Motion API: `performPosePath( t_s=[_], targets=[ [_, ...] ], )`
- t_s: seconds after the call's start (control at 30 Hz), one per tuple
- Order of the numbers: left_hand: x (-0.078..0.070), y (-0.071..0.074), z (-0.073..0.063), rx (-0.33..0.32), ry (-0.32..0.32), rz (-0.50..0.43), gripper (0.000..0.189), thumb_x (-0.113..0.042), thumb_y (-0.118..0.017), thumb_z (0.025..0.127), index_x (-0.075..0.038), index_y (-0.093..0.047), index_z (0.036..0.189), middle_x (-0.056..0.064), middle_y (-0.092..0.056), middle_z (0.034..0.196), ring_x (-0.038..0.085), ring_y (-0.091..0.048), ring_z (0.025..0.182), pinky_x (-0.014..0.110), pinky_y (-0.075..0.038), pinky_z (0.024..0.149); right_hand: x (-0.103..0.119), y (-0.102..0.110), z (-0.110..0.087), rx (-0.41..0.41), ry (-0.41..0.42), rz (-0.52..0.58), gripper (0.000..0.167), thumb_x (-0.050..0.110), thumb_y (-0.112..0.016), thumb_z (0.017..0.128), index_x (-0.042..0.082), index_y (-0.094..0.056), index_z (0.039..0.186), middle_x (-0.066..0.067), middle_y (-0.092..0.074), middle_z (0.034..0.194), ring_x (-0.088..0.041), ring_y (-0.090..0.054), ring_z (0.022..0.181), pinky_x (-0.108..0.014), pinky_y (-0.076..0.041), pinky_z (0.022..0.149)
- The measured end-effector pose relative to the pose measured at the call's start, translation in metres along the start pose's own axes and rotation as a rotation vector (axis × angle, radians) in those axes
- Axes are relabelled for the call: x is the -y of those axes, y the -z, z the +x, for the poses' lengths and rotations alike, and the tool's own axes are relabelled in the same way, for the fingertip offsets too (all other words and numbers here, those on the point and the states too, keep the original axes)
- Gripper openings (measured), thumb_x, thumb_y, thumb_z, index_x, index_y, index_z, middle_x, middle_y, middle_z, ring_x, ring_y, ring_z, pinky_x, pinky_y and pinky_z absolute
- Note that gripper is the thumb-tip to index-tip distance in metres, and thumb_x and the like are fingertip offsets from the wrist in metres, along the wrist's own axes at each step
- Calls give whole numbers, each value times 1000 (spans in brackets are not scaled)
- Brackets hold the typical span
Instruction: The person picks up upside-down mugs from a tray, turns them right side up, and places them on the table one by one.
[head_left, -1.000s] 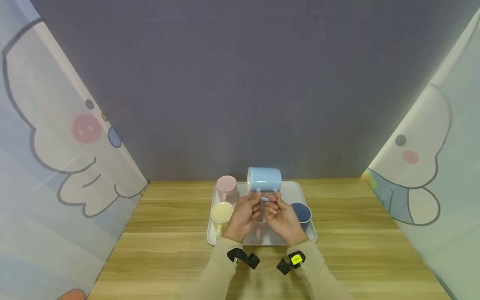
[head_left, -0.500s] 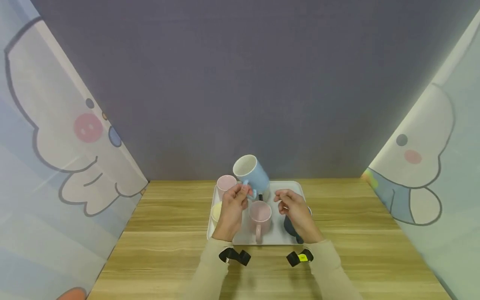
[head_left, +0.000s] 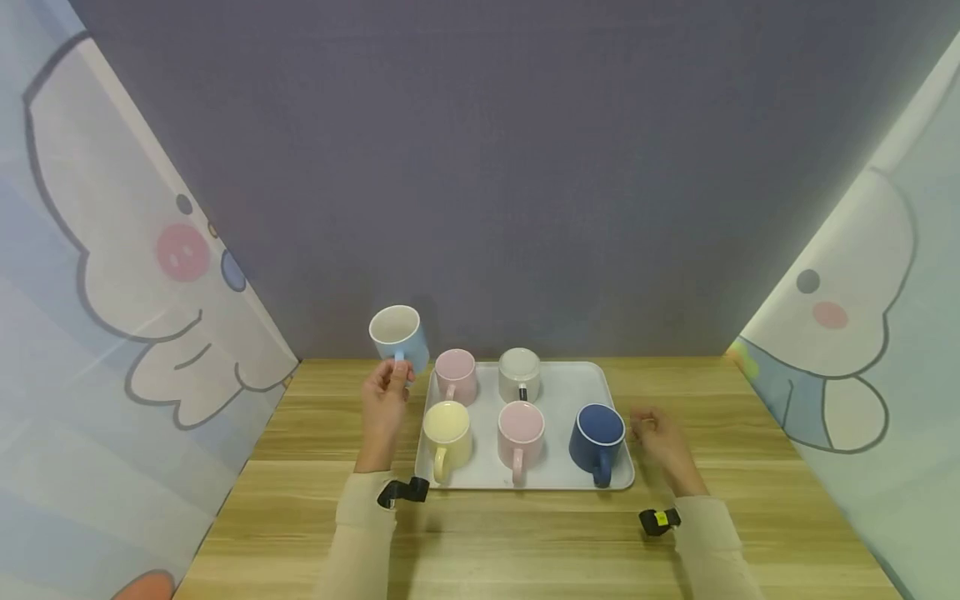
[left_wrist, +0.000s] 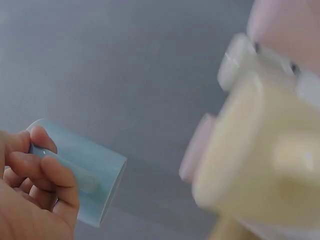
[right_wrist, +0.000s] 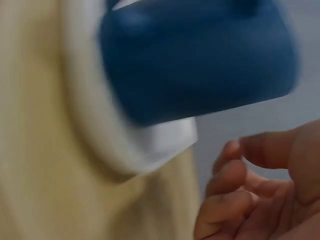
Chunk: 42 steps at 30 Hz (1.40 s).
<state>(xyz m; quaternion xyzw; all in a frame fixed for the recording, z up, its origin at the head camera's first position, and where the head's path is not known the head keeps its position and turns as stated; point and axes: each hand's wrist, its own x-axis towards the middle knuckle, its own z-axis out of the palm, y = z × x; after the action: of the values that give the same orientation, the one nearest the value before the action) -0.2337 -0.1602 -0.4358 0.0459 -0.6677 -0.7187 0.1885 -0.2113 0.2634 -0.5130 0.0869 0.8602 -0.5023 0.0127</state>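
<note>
My left hand (head_left: 384, 408) grips the handle of a light blue mug (head_left: 411, 346), held up beyond the tray's left edge with its mouth tipped toward me. In the left wrist view the fingers curl round that mug's handle (left_wrist: 82, 177). Off the tray's right side, my right hand (head_left: 666, 442) hovers with loosely curled fingers and holds nothing. Nearest to it is a dark blue mug (head_left: 597, 440), upright on the white tray (head_left: 558, 477), a small gap away. That mug also looms large in the right wrist view.
The tray also carries a yellow mug (head_left: 447, 433), a front pink mug (head_left: 521, 435), a back pink mug (head_left: 456, 377) and a white mug (head_left: 519, 375). Under it is a wooden table (head_left: 525, 542); a grey wall (head_left: 510, 183) rises behind.
My left hand has carried the light blue mug leftward, off the tray. My right hand has let go of its handle and moved right, past the dark blue mug.
</note>
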Motion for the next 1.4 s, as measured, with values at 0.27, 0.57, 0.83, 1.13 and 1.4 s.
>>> performPosePath(
  t_s=[0.27, 0.57, 0.83, 1.13, 1.4],
  targets=[
    [35, 24, 14, -55, 61, 113, 29, -15, -55, 105, 13, -62, 106, -2, -59, 81, 6, -51, 69, 17, -47, 62, -32, -16, 8, 29, 96, -296, 32, 12, -52, 99, -13, -62, 116, -32, -67, 114, -49, -63, 109, -60, -49, 95],
    [79, 28, 30, -50, 122, 79, 26, -9, -54, 105, 17, -58, 104, -1, -61, 80, 8, -55, 66, 17, -49, 60, -31, -15, 8, 49, 83, -307, 26, 13, -55, 99, -7, -64, 115, -25, -70, 106, -31, -66, 90, -38, -51, 71],
    [100, 24, 38, -60, 131, 74, 23, -5, -54, 104, 16, -61, 101, 0, -62, 76, 10, -56, 62, 19, -49, 59, -32, -15, 6, 67, 45, -281, 28, 15, -53, 102, -6, -62, 119, -20, -69, 100, -25, -62, 81, -33, -48, 62],
    [114, 26, 38, -54, 179, 111, 25, -6, -53, 105, 18, -60, 104, 11, -66, 83, 10, -59, 65, 17, -49, 60, -32, -15, 5, 71, 59, -298, 26, 14, -53, 102, -4, -62, 118, -19, -69, 101, -24, -61, 83, -33, -47, 65],
    [117, 26, 41, -49, 187, 131, 25, -8, -53, 105, 16, -62, 109, 13, -66, 87, 10, -60, 63, 19, -51, 62, -32, -16, 4, 72, 26, -254, 28, 15, -53, 102, -4, -61, 120, -17, -67, 95, -22, -59, 74, -33, -48, 59]
  ],
)
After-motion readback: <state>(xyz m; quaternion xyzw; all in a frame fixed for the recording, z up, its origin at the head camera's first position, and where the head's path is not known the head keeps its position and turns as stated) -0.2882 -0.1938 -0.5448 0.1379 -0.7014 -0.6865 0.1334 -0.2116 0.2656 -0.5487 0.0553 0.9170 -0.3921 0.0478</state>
